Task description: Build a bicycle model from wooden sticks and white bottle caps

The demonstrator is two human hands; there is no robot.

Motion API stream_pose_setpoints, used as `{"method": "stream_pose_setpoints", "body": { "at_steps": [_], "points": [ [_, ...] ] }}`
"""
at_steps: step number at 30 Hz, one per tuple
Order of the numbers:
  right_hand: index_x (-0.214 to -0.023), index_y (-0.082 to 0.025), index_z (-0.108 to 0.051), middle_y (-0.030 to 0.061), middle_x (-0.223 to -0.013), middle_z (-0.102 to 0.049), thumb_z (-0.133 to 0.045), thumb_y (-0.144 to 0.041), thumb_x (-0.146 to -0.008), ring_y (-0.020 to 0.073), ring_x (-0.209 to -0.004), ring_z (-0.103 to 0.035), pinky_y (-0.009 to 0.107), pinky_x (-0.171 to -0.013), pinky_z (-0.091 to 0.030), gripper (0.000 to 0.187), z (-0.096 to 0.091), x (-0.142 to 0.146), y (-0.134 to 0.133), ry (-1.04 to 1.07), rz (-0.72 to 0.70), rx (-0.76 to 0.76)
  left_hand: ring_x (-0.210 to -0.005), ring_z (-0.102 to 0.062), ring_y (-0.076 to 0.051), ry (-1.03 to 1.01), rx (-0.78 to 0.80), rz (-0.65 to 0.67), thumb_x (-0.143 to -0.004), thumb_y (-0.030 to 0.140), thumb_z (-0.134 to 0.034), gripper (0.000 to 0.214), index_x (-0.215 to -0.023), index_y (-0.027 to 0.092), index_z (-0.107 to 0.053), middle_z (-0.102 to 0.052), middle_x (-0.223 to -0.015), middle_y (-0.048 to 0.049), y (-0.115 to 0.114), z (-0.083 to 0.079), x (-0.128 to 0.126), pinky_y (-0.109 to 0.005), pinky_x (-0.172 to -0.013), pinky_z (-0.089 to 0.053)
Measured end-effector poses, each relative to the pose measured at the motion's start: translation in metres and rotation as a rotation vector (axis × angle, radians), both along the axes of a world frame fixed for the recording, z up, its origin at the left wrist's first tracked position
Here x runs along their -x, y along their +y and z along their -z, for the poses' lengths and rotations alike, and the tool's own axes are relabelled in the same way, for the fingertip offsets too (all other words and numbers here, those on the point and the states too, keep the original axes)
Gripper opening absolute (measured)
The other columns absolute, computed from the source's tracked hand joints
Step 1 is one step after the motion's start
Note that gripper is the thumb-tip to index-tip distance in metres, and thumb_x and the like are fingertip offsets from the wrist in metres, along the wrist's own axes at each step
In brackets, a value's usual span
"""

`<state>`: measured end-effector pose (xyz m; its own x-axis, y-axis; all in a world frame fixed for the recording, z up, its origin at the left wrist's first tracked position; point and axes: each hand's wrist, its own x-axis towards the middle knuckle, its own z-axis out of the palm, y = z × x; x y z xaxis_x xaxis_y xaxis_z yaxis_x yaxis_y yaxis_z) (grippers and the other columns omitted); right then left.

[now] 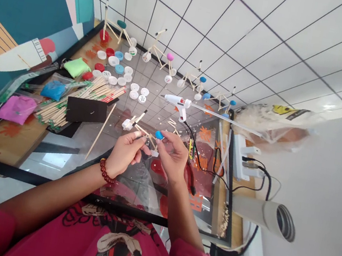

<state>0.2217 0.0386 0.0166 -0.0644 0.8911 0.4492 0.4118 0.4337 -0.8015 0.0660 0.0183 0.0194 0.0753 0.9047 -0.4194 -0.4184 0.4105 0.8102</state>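
White square tiles with thin black lines fill the far side of the room, and a bench [4, 144] with a glass top runs below them. Right in the middle, a small stick model [140, 133] made of thin wood sticks and white bottle caps is held up over the bench. The left hand [125, 153], with a red bead bracelet [105, 170] on its wrist, has its fingers curled closed around the sticks of the model. The right hand [169, 156] is almost closed too, and its thumb and fingers pinch a blue clay lump [159, 134] just beside the model. No clay sits on the model that I can see. Past the hands, four more stick models [160, 54] stand in a row, and they look done, each with caps and a bit of green, pink or blue clay on top. So some are made, and this one has no clay on it so far. Lots of parts lie unused: loose bottle caps [119, 64], a big heap of wood sticks [59, 110], and bags of green clay [76, 67], blue clay [53, 89] and pink clay [16, 109]. A white hot glue gun [175, 101] lies close by, with a long glue stick [224, 120] in it, and its black cord runs to a white power strip [243, 157].
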Motion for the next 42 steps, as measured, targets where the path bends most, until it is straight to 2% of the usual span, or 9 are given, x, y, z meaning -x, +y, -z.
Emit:
{"method": "stream_pose_setpoints", "body": {
  "at_steps": [4, 7, 13, 17, 21, 30, 34, 42],
  "points": [
    [-0.109, -0.027, -0.073, 0.0034, -0.1, -0.074, -0.071, -0.02, -0.085, 0.0157, -0.082, -0.067, 0.037, -0.085, -0.056, 0.024, 0.001, -0.001, 0.001, -0.004, 0.01, -0.003, -0.032, -0.04, -0.005, 0.027, -0.009, 0.005, -0.078, 0.041, -0.07, 0.034, -0.096, 0.014, -0.065, -0.07, -0.061, -0.0034, 0.001, 0.001, 0.0, -0.017, -0.031, -0.022],
    [-0.108, -0.026, -0.073, 0.0038, -0.1, -0.075, -0.071, -0.021, -0.085, 0.0158, -0.082, -0.067, 0.037, -0.086, -0.056, 0.024, 0.002, -0.002, 0.001, -0.013, 0.02, 0.005, -0.033, -0.041, -0.007, 0.119, -0.028, 0.041, -0.081, 0.039, -0.067, 0.03, -0.098, 0.014, -0.068, -0.07, -0.062, -0.0031, 0.001, 0.002, 0.001, -0.019, -0.032, -0.023],
    [-0.108, -0.027, -0.074, 0.0037, -0.099, -0.074, -0.071, -0.021, -0.085, 0.0158, -0.083, -0.067, 0.037, -0.087, -0.056, 0.024, 0.002, -0.001, 0.0, -0.023, 0.021, 0.003, -0.041, -0.05, -0.012, 0.554, -0.245, 0.176, -0.087, 0.031, -0.061, 0.033, -0.116, 0.017, -0.07, -0.071, -0.063, -0.0017, 0.002, 0.008, 0.01, -0.023, -0.046, -0.038],
    [-0.107, -0.027, -0.074, 0.0032, -0.095, -0.074, -0.071, -0.022, -0.085, 0.0168, -0.085, -0.068, 0.038, -0.087, -0.056, 0.023, 0.003, 0.0, 0.0, -0.036, 0.029, 0.021, -0.056, -0.062, -0.017, 0.905, -0.425, 0.251, -0.089, 0.027, -0.059, 0.02, -0.098, 0.019, -0.074, -0.071, -0.064, -0.0044, 0.009, 0.013, 0.014, -0.025, -0.058, -0.04],
    [-0.107, -0.027, -0.074, 0.0033, -0.095, -0.074, -0.072, -0.023, -0.085, 0.0167, -0.085, -0.068, 0.037, -0.087, -0.056, 0.022, 0.005, 0.0, 0.0, -0.03, 0.03, 0.02, -0.062, -0.064, -0.019, 1.069, -0.471, 0.302, -0.093, 0.03, -0.055, 0.023, -0.084, 0.019, -0.073, -0.071, -0.065, -0.0068, 0.014, 0.014, 0.013, -0.027, -0.061, -0.038],
    [-0.111, -0.027, -0.073, 0.004, -0.1, -0.076, -0.071, -0.025, -0.086, 0.0181, -0.086, -0.069, 0.04, -0.089, -0.054, 0.025, 0.006, -0.002, -0.001, -0.132, 0.03, -0.003, -0.07, -0.067, -0.02, 1.109, -0.499, 0.262, -0.095, 0.029, -0.053, 0.025, -0.091, 0.021, -0.076, -0.073, -0.072, -0.0076, 0.015, 0.019, 0.01, -0.027, -0.065, -0.039],
    [-0.111, -0.03, -0.073, 0.0041, -0.102, -0.076, -0.07, -0.025, -0.087, 0.0205, -0.093, -0.069, 0.042, -0.09, -0.053, 0.024, 0.005, -0.001, -0.001, -0.197, 0.004, -0.044, -0.07, -0.067, -0.021, 1.102, -0.484, 0.259, -0.094, 0.03, -0.054, 0.023, -0.095, 0.022, -0.076, -0.073, -0.072, -0.0072, 0.015, 0.021, 0.009, -0.027, -0.066, -0.04],
    [-0.11, -0.029, -0.073, 0.004, -0.102, -0.077, -0.071, -0.023, -0.086, 0.0203, -0.092, -0.07, 0.041, -0.089, -0.054, 0.025, 0.002, -0.001, -0.001, -0.144, 0.051, -0.049, -0.067, -0.065, -0.019, 1.08, -0.54, 0.199, -0.096, 0.029, -0.052, 0.027, -0.092, 0.02, -0.077, -0.072, -0.07, -0.0079, 0.013, 0.024, 0.01, -0.027, -0.064, -0.039]
  ]
}}
